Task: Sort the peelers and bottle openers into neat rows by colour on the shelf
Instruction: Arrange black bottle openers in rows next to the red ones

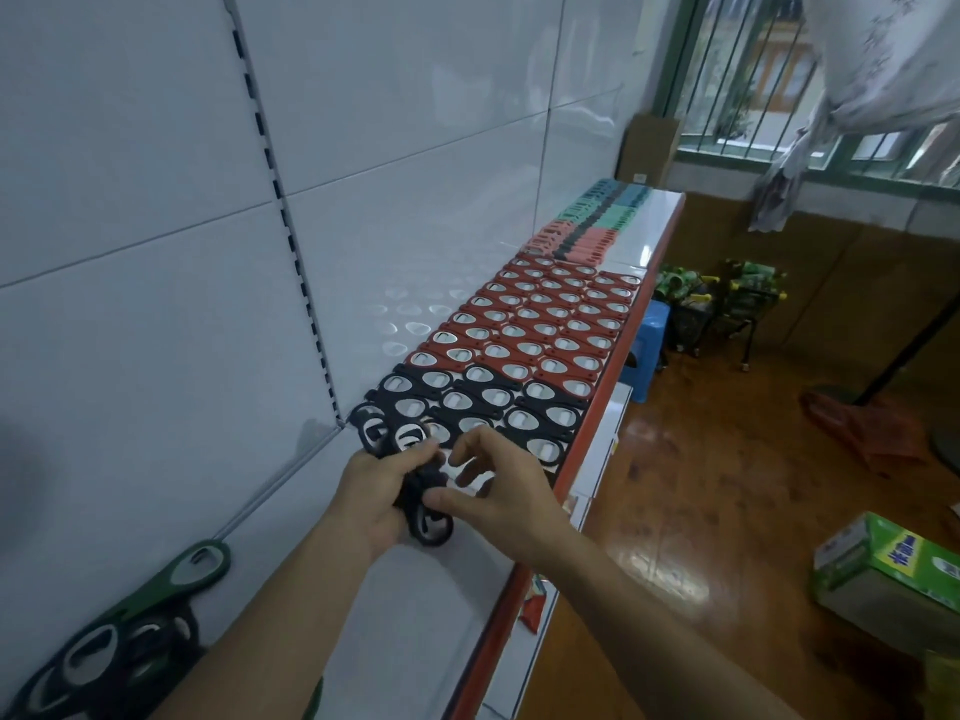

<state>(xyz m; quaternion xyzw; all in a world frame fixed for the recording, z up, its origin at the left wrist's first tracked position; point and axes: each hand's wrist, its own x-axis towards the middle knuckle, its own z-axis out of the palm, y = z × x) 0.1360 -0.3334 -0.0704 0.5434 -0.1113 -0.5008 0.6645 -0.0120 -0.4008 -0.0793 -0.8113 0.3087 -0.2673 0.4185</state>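
Both bare forearms reach forward from the lower edge of the view and converge, wrists nearly straight. The left grip [371, 493] lies palm turned inward, its fingers and thumb curled round a small stack of black plastic bottle openers with metal inserts [432, 532]. The right grip [511, 491] sits just beside it, back of the hand up, thumb tip touching the stack, the other fingers bent, spread and raised just above it.
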